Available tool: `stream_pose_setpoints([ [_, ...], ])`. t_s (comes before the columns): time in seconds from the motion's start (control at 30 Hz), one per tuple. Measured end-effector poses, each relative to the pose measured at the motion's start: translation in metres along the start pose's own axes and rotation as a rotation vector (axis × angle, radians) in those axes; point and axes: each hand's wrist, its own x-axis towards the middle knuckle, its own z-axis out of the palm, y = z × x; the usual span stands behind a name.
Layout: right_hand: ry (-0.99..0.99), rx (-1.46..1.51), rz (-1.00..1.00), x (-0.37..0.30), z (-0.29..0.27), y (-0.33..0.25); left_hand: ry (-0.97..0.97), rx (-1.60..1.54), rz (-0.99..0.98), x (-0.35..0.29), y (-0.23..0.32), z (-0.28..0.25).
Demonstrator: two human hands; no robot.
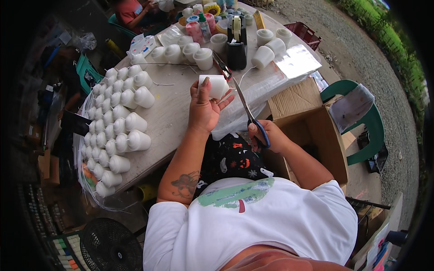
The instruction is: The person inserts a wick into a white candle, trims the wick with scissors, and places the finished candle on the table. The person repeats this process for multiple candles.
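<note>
My left hand (204, 110) is closed around a white candle (211, 85), holding it tilted on its side above the near part of the table. A pale wick sticks out of the candle's right end, by my fingertips. My right hand (270, 135) grips a pair of scissors (244, 103) by their dark blue handles. Their blades point up and away from me, with the tips close to the wick end; whether they touch the wick I cannot tell. Just beyond the candle lies a red and black cutter (222, 67).
Rows of white candles (118, 99) with long wicks line the table's left side. More candles (174, 54) stand farther back, near a black tape dispenser (237, 43). Clear plastic (253, 95) drapes the near edge. An open cardboard box (312, 122) and green chair (377, 122) are right.
</note>
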Motion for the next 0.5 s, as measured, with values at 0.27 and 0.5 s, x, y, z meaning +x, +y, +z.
stream_pose_setpoints([
  [0.27,0.394,-1.058,-0.131,-0.019,-0.015,-0.037,0.277,2.349,0.397,-0.012,0.096,-0.049],
  [0.5,0.488,-1.196,-0.419,0.04,0.042,-0.057,0.347,2.459,0.381,-0.013,0.091,-0.072],
])
